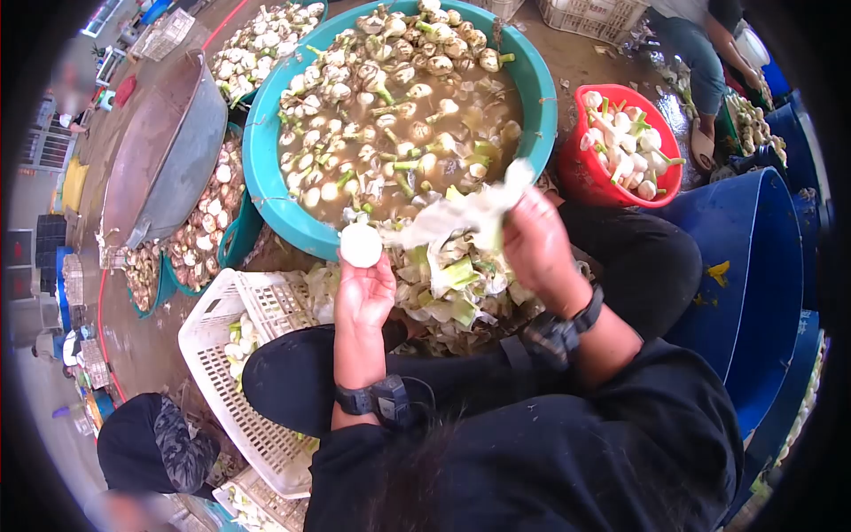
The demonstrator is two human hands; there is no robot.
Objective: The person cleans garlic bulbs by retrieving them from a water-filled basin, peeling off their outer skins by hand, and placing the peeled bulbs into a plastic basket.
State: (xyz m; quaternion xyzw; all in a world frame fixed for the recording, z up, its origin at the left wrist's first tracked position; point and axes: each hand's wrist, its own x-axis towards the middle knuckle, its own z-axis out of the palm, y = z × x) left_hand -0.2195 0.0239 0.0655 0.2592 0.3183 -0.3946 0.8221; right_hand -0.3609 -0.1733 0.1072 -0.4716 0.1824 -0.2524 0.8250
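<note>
Left hand gripping a bare white bulb, right hand pulling away skin

Head view, the only one on my feed: I am looking down over a person seated in front of a large teal tub (264,164). I have the left hand (361,297) gripping a white bulb (361,247) at the fingertips, held up just above the tub's near rim. The right hand (542,248) is closed in a pinch on a pale strip of skin (461,219), blurred in my picture. The strip trails toward the bulb, but I can't tell whether any of it is attached there.

My reading is that peeling is the step in hand, and for this bulb it looks nearly done: the side facing me is smooth and white. Beneath the hands lies a heap of peelings (474,310), and the tub holds many unpeeled bulbs (381,75) in brown water.

As I judge it, the next move calls for the right hand to let go of the strip over the heap while the left keeps a light, steady grip, since a wet bulb could slip. It then needs a place to set the bulb down. The red basket (578,173) beyond the right hand already has clean-looking bulbs; the white crate (275,308) by the left knee also holds pale pieces.
</note>
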